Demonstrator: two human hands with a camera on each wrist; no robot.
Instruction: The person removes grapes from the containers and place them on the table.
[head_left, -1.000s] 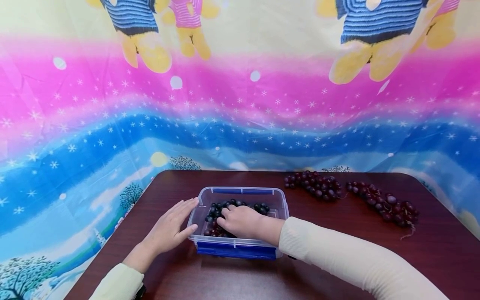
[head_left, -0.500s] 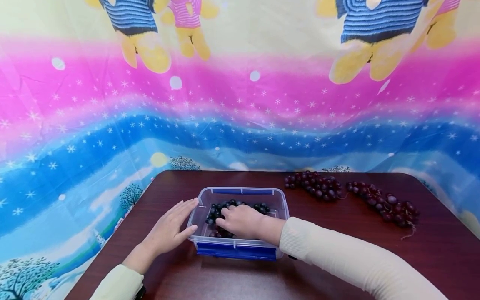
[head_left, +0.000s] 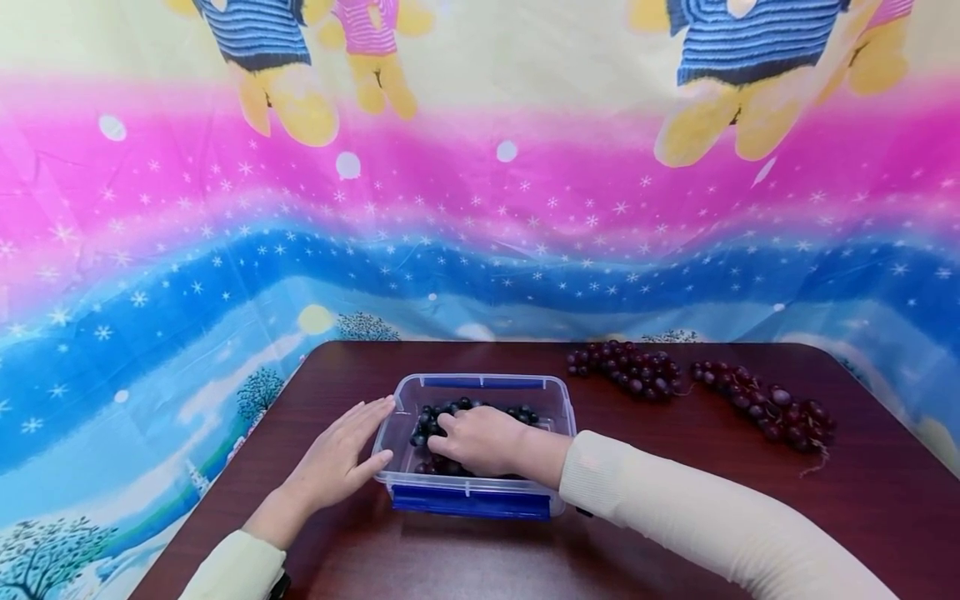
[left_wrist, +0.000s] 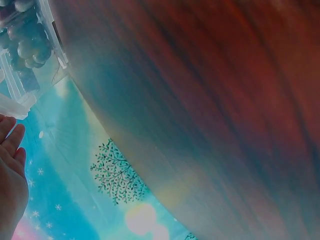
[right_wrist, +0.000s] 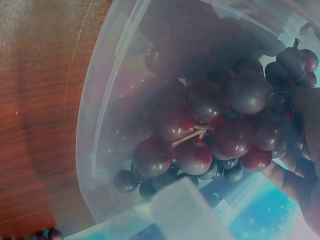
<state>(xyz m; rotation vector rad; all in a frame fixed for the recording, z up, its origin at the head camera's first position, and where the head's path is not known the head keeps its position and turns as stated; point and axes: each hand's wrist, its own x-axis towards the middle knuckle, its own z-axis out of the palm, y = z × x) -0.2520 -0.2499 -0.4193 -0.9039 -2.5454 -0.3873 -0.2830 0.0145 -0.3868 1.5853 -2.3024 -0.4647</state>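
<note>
Dark wood table (head_left: 750,533) carries a clear plastic box (head_left: 558,398) with blue latches, near the middle. Two loose grape bunches (head_left: 705,387) lie on the table, right of and behind the box. Grapes in the box (right_wrist: 210,135): dark red cluster. Right hand (head_left: 480,440) inside the box, fingers curled over those grapes. Left hand (head_left: 337,458) flat, fingers straight, touching the box's left wall.

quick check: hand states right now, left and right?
Left hand: open, straight fingers resting against the left side of the clear box.
Right hand: inside the box on the grapes; whether it grips them cannot be told.
</note>
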